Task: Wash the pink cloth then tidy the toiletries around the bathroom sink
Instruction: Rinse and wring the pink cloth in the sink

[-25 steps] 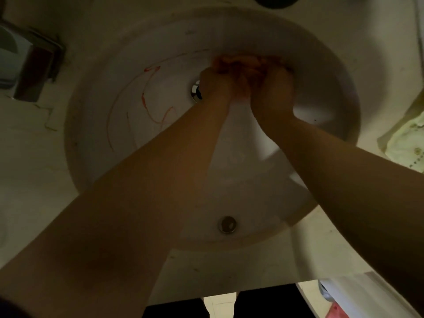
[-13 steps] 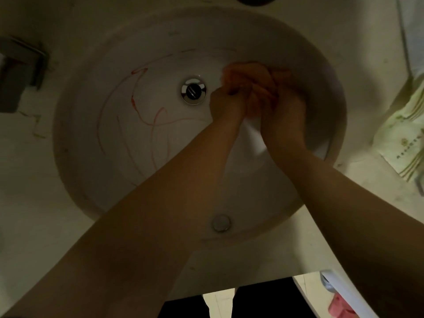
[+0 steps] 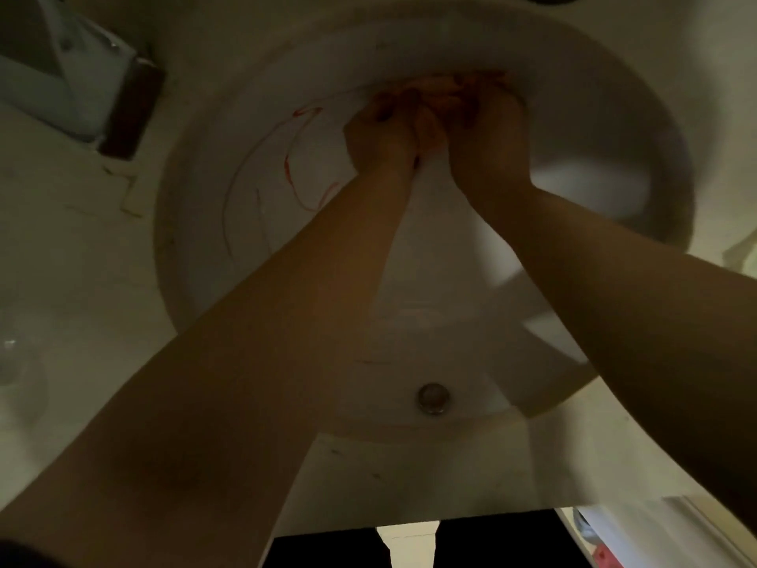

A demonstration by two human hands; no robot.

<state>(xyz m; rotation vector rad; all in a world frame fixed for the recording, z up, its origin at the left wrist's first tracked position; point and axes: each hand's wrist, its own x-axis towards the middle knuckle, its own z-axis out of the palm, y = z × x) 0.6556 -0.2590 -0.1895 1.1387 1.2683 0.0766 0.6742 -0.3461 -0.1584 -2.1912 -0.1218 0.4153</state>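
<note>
The pink cloth is bunched up at the far side of the white sink basin. My left hand and my right hand both grip it, knuckles close together, fingers curled into the fabric. Most of the cloth is hidden inside my fists. Thin red threads lie on the basin's left slope. The drain is hidden behind my hands.
An overflow hole sits in the near wall of the basin. A boxy pale object with a dark end lies on the counter at the upper left. A clear glass stands at the left edge. The picture is dim and blurred.
Both hands have pushed the cloth farther toward the back of the basin, now covering the drain that showed half a second ago. The camera shifted, bringing the boxy object back into view.
</note>
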